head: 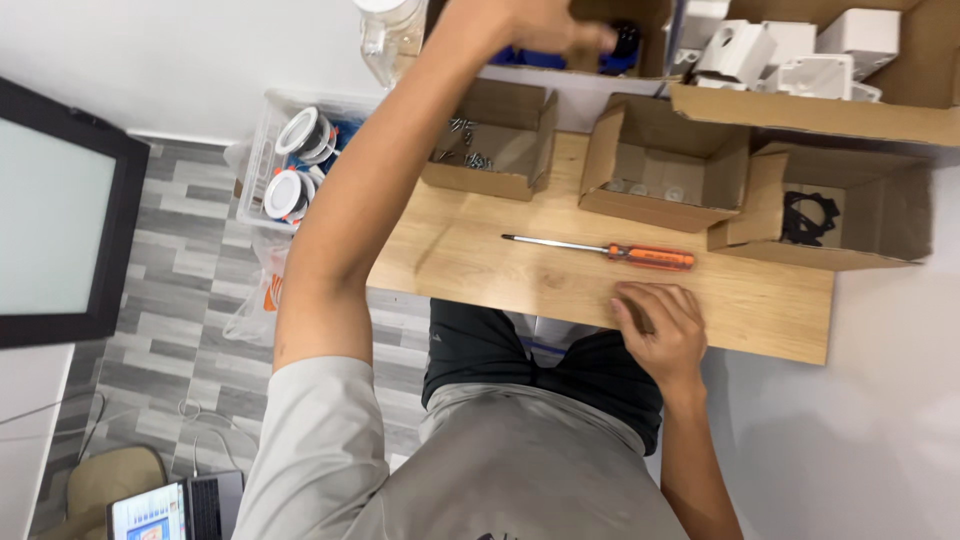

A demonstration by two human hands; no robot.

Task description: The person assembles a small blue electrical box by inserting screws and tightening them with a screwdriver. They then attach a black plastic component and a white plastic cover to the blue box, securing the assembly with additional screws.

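Floor of grey wood-look planks (190, 250) fills the left of the view, with a dark-framed screen (55, 205) at the edge and a laptop (175, 510) low down. Next in size, the light wooden tabletop (560, 285) is smooth and flat, crowded along its far edge with open cardboard boxes: one with screws (490, 140), one with small clear parts (660, 165), one with black gaskets (825, 210), and a wide tray of white plastic housings (800, 60). A clear bin holding round fittings (295, 165) sits on the floor beside the table.

Left hand (535, 22) reaches far forward into a box at the back (610, 30), fingers curled over something dark and blue; whether they grip it cannot be told. Right hand (660, 325) lies flat at the table's near edge, fingers loosely spread, holding nothing.

Just beyond that hand, apart from it, lies the screwdriver (600, 248), level on the wood, tip pointing left. It looks light and rigid; the thin steel shaft would likely roll or slip, so the orange handle (650, 257), thicker and probably grippier, seems the place to grasp.
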